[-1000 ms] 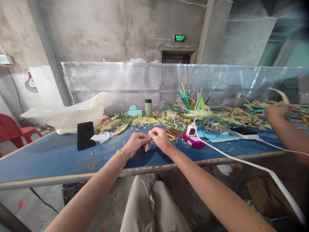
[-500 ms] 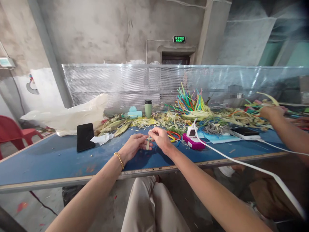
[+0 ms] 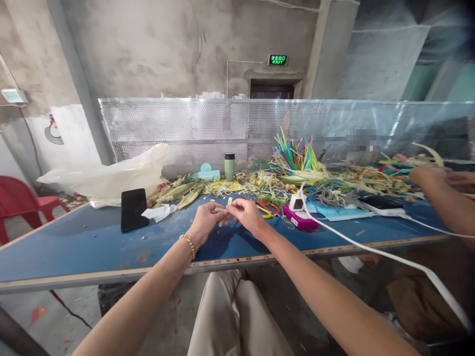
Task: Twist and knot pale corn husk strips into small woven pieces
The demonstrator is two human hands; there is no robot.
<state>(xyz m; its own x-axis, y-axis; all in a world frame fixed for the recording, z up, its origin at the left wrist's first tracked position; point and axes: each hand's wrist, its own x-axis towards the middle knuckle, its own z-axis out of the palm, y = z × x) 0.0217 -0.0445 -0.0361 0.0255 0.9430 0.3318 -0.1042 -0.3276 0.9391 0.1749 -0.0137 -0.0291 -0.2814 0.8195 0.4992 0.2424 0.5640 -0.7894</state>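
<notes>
My left hand (image 3: 205,221), with a gold bead bracelet (image 3: 188,243) at the wrist, pinches a narrow pale husk strip (image 3: 229,201) above the table's front part. Thumb and fingers of my right hand (image 3: 248,215) close on the same strip from the other side. The fingertips nearly meet. One short end of the strip sticks up between them and a bit shows below; the fingers hide the rest. Just beyond my right hand lie red and yellow loops (image 3: 270,208) on the blue table (image 3: 92,252).
Left are a black phone (image 3: 134,210), white paper (image 3: 159,212) and a plastic bag (image 3: 106,173). Dried husks (image 3: 176,193), a green bottle (image 3: 229,167) and coloured stems (image 3: 293,155) line the back. A purple box (image 3: 300,217) with a charger and cable stands right; beyond is another person's hand (image 3: 430,177).
The strip hung below my fingers and now pokes up between them. My left fingers, spread before, have drawn into a pinch. The other person's hand has shifted right.
</notes>
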